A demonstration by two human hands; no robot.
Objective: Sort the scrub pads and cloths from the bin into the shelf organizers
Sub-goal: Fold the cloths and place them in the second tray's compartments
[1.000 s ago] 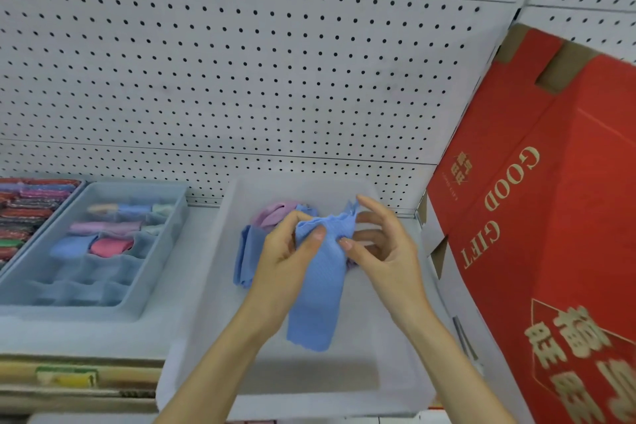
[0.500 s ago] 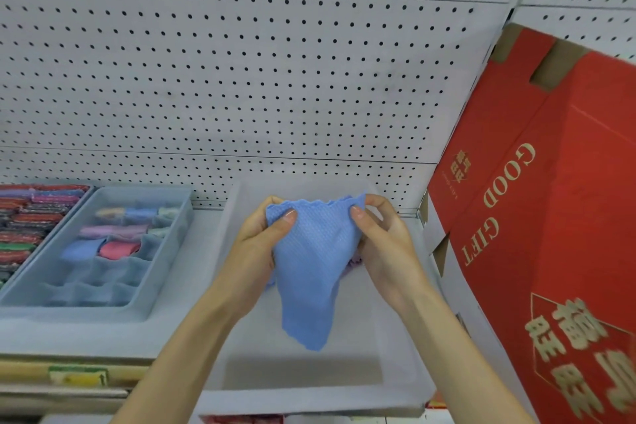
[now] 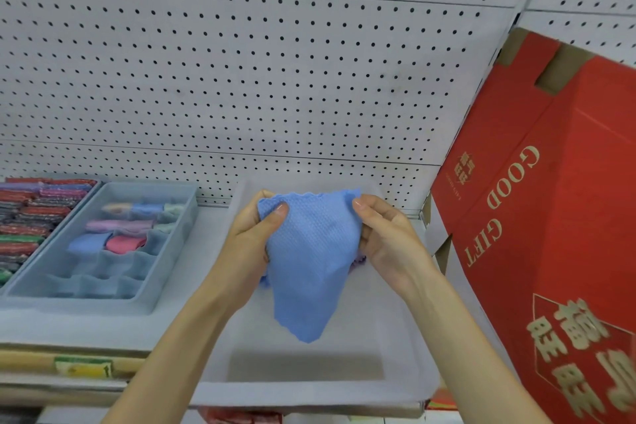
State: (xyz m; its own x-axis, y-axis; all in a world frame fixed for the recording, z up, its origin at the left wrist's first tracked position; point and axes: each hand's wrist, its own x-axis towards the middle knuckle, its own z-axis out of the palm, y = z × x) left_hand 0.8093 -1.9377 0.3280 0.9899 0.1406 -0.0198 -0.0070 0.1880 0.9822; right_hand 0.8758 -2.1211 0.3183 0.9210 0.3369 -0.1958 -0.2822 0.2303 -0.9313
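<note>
A blue waffle-textured cloth (image 3: pixel 306 262) hangs spread above the translucent white bin (image 3: pixel 309 392) in the middle of the shelf. My left hand (image 3: pixel 247 248) pinches its upper left corner. At its upper right corner my right hand (image 3: pixel 389 244) pinches it too. The lower point of the cloth dangles over the bin floor. A sliver of pink or purple cloth (image 3: pixel 358 260) shows in the bin behind the blue one. To the left stands a grey divided organizer (image 3: pixel 161 282) holding rolled cloths in blue, pink, purple and pale green in its far cells.
A second tray of red, green and purple scrub pads (image 3: pixel 24 217) sits at the far left. A large red gift carton (image 3: pixel 550 234) leans close at the bin's right. White pegboard (image 3: pixel 258 79) backs the shelf. A yellow price tag (image 3: pixel 82 367) marks the shelf edge.
The blue cloth, bunched between my hands a second ago, is now spread wide by its top corners. Both hands moved apart and slightly upward.
</note>
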